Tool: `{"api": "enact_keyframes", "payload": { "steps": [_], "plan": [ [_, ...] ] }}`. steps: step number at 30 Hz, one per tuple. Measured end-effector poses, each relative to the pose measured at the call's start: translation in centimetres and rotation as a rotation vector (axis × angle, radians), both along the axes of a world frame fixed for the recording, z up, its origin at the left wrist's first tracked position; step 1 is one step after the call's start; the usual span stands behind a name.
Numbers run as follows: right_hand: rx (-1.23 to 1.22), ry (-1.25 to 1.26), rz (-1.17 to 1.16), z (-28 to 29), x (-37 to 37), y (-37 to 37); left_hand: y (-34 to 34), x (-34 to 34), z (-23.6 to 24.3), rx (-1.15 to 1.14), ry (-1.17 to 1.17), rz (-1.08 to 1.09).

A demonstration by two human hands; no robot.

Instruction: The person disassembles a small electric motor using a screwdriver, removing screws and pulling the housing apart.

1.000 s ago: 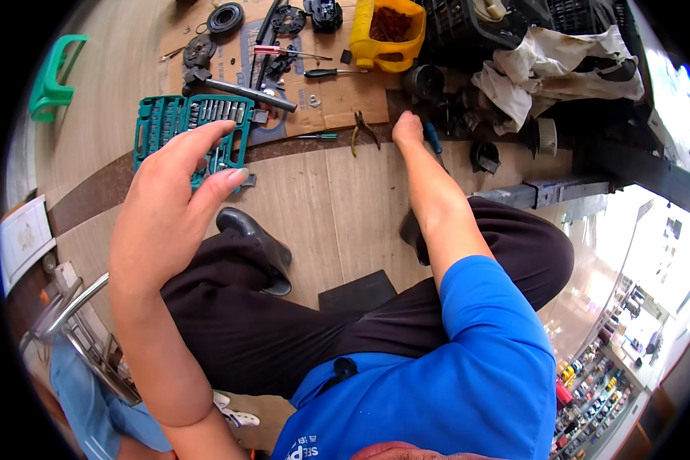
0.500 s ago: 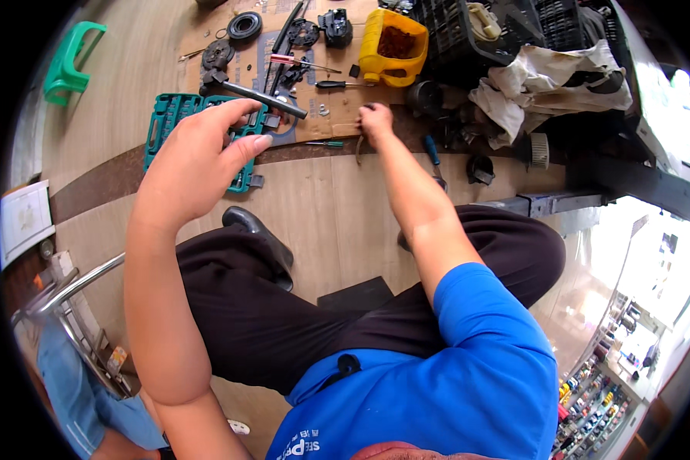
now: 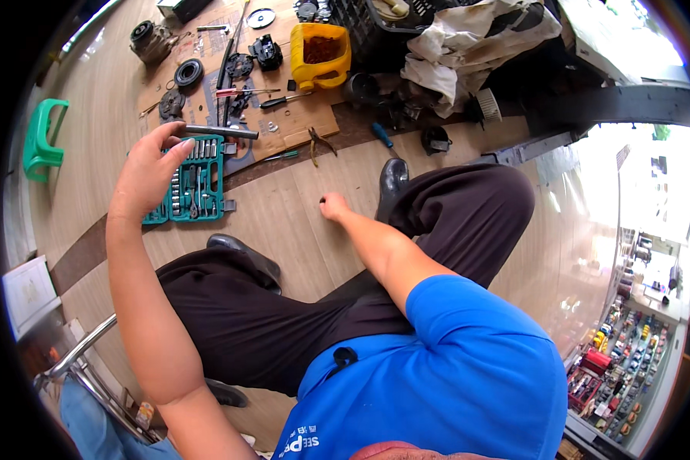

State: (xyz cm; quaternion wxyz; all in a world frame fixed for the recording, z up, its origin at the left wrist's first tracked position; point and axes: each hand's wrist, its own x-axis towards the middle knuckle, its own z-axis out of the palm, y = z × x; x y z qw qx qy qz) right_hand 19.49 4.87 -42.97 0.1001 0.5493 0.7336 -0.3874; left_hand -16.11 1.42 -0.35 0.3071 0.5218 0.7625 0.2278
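Observation:
My left hand (image 3: 147, 172) hovers over the left part of the open green socket set case (image 3: 224, 175), thumb and fingers apart, holding nothing that I can see. Just beyond its fingertips a dark metal bar (image 3: 222, 132) lies across the case's far edge; the bar's left end is hidden behind the fingers. Over the floor between my feet is my right hand (image 3: 334, 206), its fingers curled in, with nothing sticking out of them. Beyond it, at the near edge of the cardboard, lie pliers (image 3: 319, 143) with their handles spread.
Cardboard (image 3: 299, 126) bears a black-handled screwdriver (image 3: 284, 101), a red-handled screwdriver (image 3: 228, 93), a black ring-shaped part (image 3: 188, 73) and a yellow cut-open jug (image 3: 307, 70). A blue-handled tool (image 3: 382, 136) lies right of the pliers. A green stool (image 3: 42, 142) stands far left.
My right hand has left the pliers and drawn back toward me over the floor. My left hand stays raised by the case. The view has shifted, showing more of the far floor.

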Motion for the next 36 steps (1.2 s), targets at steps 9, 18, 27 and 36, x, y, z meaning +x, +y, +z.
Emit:
{"api": "enact_keyframes", "payload": {
  "steps": [9, 18, 27, 36],
  "plan": [
    [-0.099, 0.096, -0.155, 1.3, -1.2, 5.8, 1.0, 0.9, -0.5, -0.033, 0.038, -0.039],
    [-0.039, 0.022, -0.1, -0.3, 0.3, 4.8, 2.1, 1.3, -0.5, -0.059, 0.003, -0.057],
    [0.307, -0.278, -0.313, 8.6, 2.3, 23.0, 1.1, 3.3, 1.0, -0.112, -0.048, -0.009],
    [0.309, -0.474, -0.057, 9.9, 2.0, 29.6, 0.8, 3.9, 1.0, -0.138, -0.014, -0.015]
  ]
}}
